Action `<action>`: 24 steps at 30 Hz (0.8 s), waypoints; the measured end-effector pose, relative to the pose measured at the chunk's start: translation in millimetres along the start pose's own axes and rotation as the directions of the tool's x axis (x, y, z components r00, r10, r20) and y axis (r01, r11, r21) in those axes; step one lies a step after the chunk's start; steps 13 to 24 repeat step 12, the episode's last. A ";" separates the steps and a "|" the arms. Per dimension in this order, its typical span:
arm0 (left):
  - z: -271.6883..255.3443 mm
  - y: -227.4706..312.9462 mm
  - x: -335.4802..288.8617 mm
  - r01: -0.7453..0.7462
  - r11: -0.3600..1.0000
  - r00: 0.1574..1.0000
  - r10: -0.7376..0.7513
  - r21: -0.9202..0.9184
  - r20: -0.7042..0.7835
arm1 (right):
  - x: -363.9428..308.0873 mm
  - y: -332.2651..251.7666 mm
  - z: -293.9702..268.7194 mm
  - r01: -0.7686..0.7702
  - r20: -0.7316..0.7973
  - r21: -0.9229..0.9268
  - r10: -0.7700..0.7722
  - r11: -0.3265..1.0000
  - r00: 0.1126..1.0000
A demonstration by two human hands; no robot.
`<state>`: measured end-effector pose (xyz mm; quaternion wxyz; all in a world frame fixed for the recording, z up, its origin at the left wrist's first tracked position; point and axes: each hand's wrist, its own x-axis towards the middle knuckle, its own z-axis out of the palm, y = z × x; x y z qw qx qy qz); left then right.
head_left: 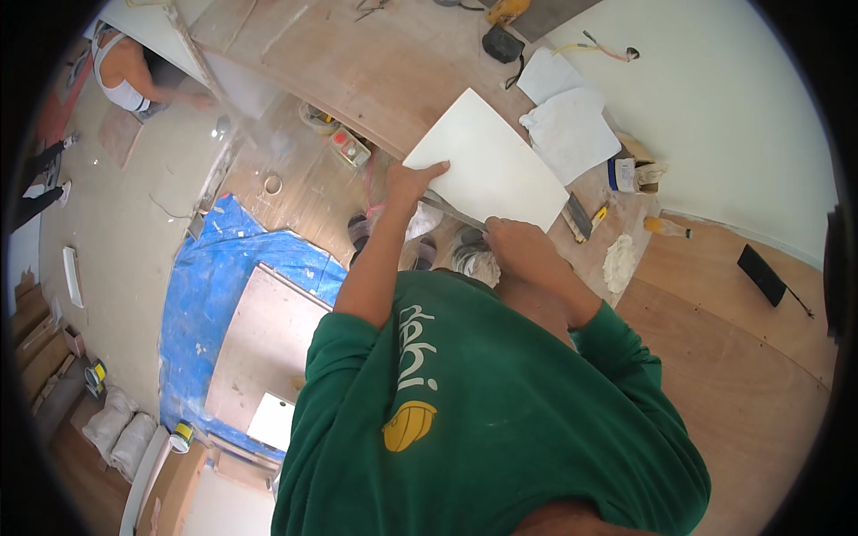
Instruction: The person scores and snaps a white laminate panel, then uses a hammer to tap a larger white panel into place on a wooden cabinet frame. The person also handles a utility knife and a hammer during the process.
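Observation:
A white flat panel lies tilted on the wooden worktop in front of me. My left hand grips its left corner, the thumb lying on the top face. Against the panel's near edge runs a long, thin grey tool, whose exact kind I cannot make out. My right hand is closed around the right end of this tool, close under the panel's edge. The fingertips of both hands are partly hidden.
Right of the panel are white sheets, a putty knife, a yellow-handled cutter and a heap of pale powder. A black tape measure lies farther back. Blue sheeting covers the floor left. Another person crouches far left.

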<state>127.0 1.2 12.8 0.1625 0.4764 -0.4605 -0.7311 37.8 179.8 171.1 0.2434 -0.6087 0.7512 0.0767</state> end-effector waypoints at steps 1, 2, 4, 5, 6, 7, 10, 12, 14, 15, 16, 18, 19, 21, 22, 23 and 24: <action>1.2 4.2 -6.7 -0.026 1.000 1.000 0.026 0.008 -0.015 | 3.0 -0.4 0.0 -0.006 -0.026 -0.012 0.006 1.000 1.000; -0.3 7.7 -9.4 -0.024 0.999 0.999 0.025 0.037 -0.023 | 6.3 -2.1 -0.3 -0.007 -0.050 -0.024 0.006 1.000 0.999; -4.7 14.3 -7.0 -0.002 0.993 1.000 0.005 0.115 -0.031 | 13.6 -2.8 -0.5 -0.023 -0.062 -0.052 0.020 0.998 0.998; -6.6 14.4 -5.0 0.025 0.987 0.999 -0.020 0.161 -0.032 | 18.2 -1.8 -0.5 -0.037 -0.047 -0.070 0.034 0.997 0.998; -8.0 12.4 -3.6 0.007 0.978 1.000 -0.001 0.207 -0.031 | 22.4 -1.5 -1.7 -0.051 -0.033 -0.089 0.049 0.995 0.998; -9.0 8.7 -2.0 -0.010 0.968 0.999 0.018 0.252 -0.030 | 25.5 -2.4 -5.4 -0.062 -0.004 -0.088 0.062 0.994 0.998; -12.0 2.6 1.1 -0.029 0.963 0.999 0.037 0.268 -0.024 | 33.1 -5.4 -13.3 -0.094 0.065 -0.091 0.100 0.991 0.993; -11.3 1.0 1.3 -0.029 0.968 0.999 0.035 0.247 -0.018 | 35.4 0.7 -2.7 -0.114 0.092 -0.101 0.123 0.988 0.988; -11.3 1.0 1.3 -0.029 0.968 0.999 0.035 0.247 -0.018 | 35.4 0.7 -2.7 -0.114 0.092 -0.101 0.123 0.988 0.988; -11.3 1.0 1.3 -0.029 0.968 0.999 0.035 0.247 -0.018 | 35.4 0.7 -2.7 -0.114 0.092 -0.101 0.123 0.988 0.988; -11.3 1.0 1.3 -0.029 0.968 0.999 0.035 0.247 -0.018 | 35.4 0.7 -2.7 -0.114 0.092 -0.101 0.123 0.988 0.988; -11.3 1.0 1.3 -0.029 0.968 0.999 0.035 0.247 -0.018 | 35.4 0.7 -2.7 -0.114 0.092 -0.101 0.123 0.988 0.988; -11.3 1.0 1.3 -0.029 0.968 0.999 0.035 0.247 -0.018 | 35.4 0.7 -2.7 -0.114 0.092 -0.101 0.123 0.988 0.988; -11.3 1.0 1.3 -0.029 0.968 0.999 0.035 0.247 -0.018 | 35.4 0.7 -2.7 -0.114 0.092 -0.101 0.123 0.988 0.988; -11.3 1.0 1.3 -0.029 0.968 0.999 0.035 0.247 -0.018 | 35.4 0.7 -2.7 -0.114 0.092 -0.101 0.123 0.988 0.988; -11.3 1.0 1.3 -0.029 0.968 0.999 0.035 0.247 -0.018 | 35.4 0.7 -2.7 -0.114 0.092 -0.101 0.123 0.988 0.988; -11.3 1.0 1.3 -0.029 0.968 0.999 0.035 0.247 -0.018 | 35.4 0.7 -2.7 -0.114 0.092 -0.101 0.123 0.988 0.988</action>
